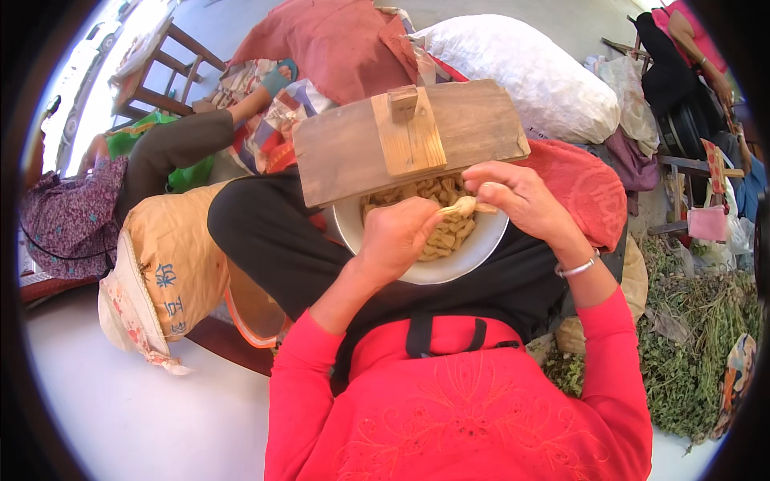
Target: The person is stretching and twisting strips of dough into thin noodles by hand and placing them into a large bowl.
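Observation:
A pale tan, knotted strip [460, 208] is stretched between my hands, above the bowl. Its left end is pinched in the closed fingers of my left hand [398, 237]. At its right end, the thumb and curled fingers of my right hand [517, 196] close round it. Below, in my lap, sits a white bowl [461, 271] holding many similar tan pieces [439, 244]. Behind the bowl's far side a wooden board [333, 152] leans, with a lighter crosspiece and a small block on it. The board hides part of the bowl.
A red cloth [585, 192] lies right of the bowl. A tan sack [180, 264] stands left, a white sack [513, 72] ahead. Dried green plants [690, 345] cover the floor at right. Other people sit at far left and far right, near a wooden chair [164, 72].

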The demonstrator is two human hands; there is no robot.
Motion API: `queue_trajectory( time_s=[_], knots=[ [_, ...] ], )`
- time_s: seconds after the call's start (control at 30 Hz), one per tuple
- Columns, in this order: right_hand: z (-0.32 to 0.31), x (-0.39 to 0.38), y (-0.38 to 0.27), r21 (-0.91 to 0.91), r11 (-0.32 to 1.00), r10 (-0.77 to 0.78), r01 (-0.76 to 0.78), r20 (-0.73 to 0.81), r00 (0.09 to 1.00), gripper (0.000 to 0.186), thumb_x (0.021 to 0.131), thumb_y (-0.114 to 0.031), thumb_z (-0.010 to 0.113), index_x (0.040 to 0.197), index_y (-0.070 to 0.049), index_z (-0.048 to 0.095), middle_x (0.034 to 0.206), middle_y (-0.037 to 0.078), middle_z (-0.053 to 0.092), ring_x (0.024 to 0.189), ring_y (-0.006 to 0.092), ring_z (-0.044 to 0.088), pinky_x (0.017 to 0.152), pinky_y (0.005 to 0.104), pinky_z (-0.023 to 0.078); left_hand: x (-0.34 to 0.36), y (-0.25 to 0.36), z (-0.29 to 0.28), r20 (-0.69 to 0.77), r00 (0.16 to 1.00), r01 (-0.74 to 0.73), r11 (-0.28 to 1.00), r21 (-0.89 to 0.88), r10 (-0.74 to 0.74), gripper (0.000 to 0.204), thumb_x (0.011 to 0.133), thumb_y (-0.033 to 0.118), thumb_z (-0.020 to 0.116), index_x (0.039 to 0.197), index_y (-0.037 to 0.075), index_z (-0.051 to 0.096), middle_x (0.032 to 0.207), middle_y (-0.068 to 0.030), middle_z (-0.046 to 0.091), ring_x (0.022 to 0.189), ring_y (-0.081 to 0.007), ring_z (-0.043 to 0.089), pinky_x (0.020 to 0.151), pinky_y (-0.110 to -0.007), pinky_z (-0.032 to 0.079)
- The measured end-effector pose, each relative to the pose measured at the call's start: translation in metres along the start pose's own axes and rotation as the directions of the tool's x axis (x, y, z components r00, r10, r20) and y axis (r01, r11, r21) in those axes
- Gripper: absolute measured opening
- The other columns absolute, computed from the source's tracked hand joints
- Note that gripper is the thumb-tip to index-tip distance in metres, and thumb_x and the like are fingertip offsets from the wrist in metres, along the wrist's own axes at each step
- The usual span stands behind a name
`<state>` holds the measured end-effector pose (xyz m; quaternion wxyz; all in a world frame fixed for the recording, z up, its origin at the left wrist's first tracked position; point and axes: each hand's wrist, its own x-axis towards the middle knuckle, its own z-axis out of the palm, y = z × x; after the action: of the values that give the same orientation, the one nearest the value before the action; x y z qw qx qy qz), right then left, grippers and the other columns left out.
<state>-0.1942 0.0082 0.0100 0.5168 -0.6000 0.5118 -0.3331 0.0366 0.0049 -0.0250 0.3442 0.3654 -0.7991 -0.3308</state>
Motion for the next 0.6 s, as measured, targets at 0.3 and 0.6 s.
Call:
queue_trajectory(
  time_s=[0.3, 0.6],
  knots=[
    [0.008, 0.033, 0.008, 0.433, 0.859, 0.208, -0.274, 0.194, 0.959, 0.009, 0.089, -0.007, 0.062, 0.095, -0.001, 0.064, 0.076, 0.003, 0.063, 0.062, 0.0078, 0.059, 0.058, 0.0226, 0.051, 0.025, -0.014, -0.016, 0.208, 0.924, 0.375, 0.874, -0.31, -0.322, 0.016, 0.094, 0.015, 0.059, 0.095, 0.0, 0.065, 0.071, 0.0008, 0.057, 0.065, -0.0085, 0.048, 0.06, -0.024, 0.042],
    [0.027, 0.076, 0.021, 0.243, 0.97, 0.069, -0.033, -0.14, 0.988, 0.009, 0.09, -0.009, 0.061, 0.091, -0.002, 0.066, 0.068, -0.001, 0.059, 0.061, 0.0064, 0.054, 0.057, 0.0236, 0.046, 0.049, -0.058, -0.038, 0.139, 0.878, 0.457, 0.714, -0.53, -0.459, 0.016, 0.09, 0.008, 0.057, 0.101, -0.001, 0.062, 0.076, -0.0029, 0.061, 0.072, -0.0084, 0.055, 0.065, -0.025, 0.045]
  ],
)
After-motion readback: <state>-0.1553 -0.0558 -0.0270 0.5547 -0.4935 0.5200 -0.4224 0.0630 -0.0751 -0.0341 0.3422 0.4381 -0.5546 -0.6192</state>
